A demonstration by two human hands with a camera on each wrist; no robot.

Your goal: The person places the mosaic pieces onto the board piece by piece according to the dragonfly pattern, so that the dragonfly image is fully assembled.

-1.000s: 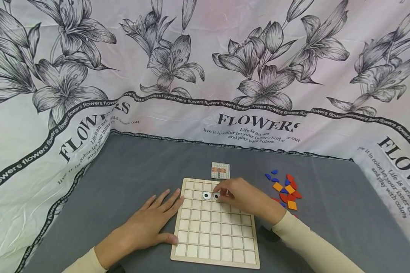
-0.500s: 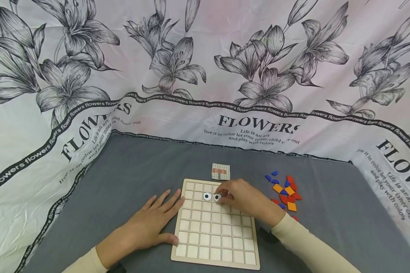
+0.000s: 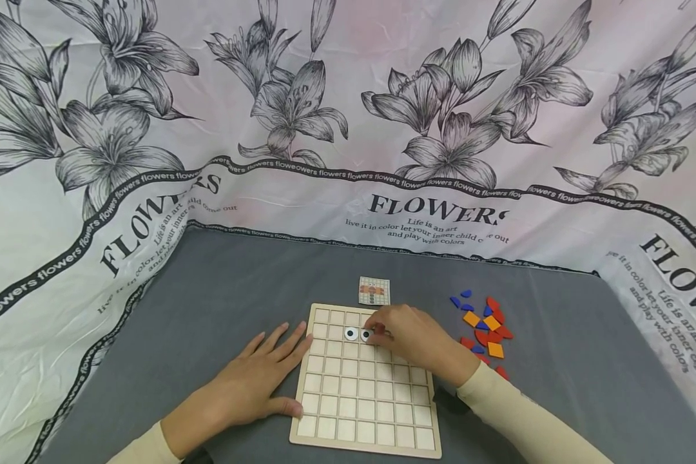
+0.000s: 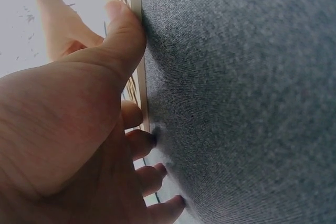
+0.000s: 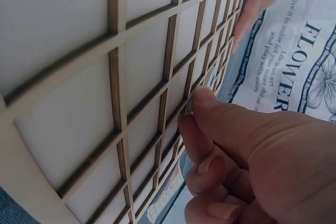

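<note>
Grid board with two eye-like discs

The board is pale wood, raised strips dividing it into square cells within a plain rim. It lies flat on the grey table, slightly askew, the left hand touching its left edge. In the second row from the far side sits the left disc, round and white with a black pupil. Just beside it is the matching right disc, pinched between thumb and finger of the right hand and partly covered; whether it is fully seated cannot be told.
</note>
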